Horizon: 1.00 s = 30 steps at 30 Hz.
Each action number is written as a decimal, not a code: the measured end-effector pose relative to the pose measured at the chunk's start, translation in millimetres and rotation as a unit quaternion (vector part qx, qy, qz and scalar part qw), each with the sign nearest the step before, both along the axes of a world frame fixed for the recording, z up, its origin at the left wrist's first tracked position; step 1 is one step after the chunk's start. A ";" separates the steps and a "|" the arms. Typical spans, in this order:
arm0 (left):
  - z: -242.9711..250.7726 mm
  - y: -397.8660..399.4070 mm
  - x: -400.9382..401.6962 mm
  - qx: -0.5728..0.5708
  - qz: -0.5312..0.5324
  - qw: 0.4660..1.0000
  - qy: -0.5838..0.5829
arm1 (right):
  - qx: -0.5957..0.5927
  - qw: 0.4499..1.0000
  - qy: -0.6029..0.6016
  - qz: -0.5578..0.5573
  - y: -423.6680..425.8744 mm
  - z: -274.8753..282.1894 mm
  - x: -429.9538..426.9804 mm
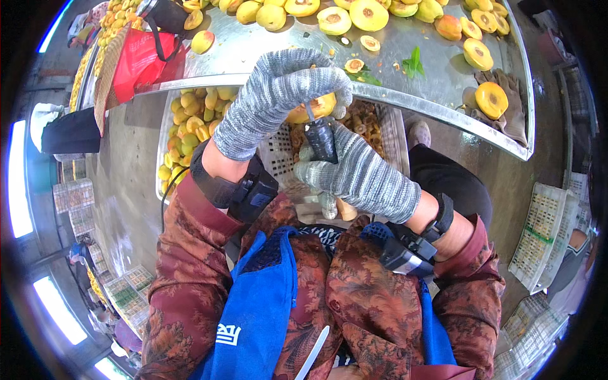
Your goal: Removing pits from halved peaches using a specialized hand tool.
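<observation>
My left hand, in a grey striped knit glove, is closed around a yellow-orange peach beyond the edge of the metal table. My right hand, gloved alike, grips the black wrapped handle of a tool. The tool's thin metal shaft reaches up to the fruit; its tip is hidden. Below the hands stands a light plastic crate with brown pits and scraps in it. Halved peaches lie on the metal table past my hands.
Left of the scrap crate, another crate holds peach halves. A red bag hangs at the table's left. A brown cloth with a peach half lies at the right corner. Stacked crates and other people are around the sides.
</observation>
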<state>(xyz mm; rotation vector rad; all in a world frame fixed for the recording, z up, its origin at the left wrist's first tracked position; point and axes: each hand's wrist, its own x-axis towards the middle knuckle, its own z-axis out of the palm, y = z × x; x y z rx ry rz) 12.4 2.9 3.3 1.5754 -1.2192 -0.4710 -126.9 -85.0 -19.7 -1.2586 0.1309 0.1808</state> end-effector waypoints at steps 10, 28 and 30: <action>4.5 -1.4 -5.8 0.073 0.050 0.983 0.162 | 0.245 0.961 0.044 0.124 -14.6 8.8 -5.4; -18.2 25.2 14.4 -0.155 0.268 0.909 0.278 | -0.593 0.798 -0.079 0.077 -11.0 -27.9 4.8; -9.5 51.8 28.9 -0.073 0.295 0.953 0.013 | -0.664 0.739 -0.065 0.094 -17.8 -41.1 -1.0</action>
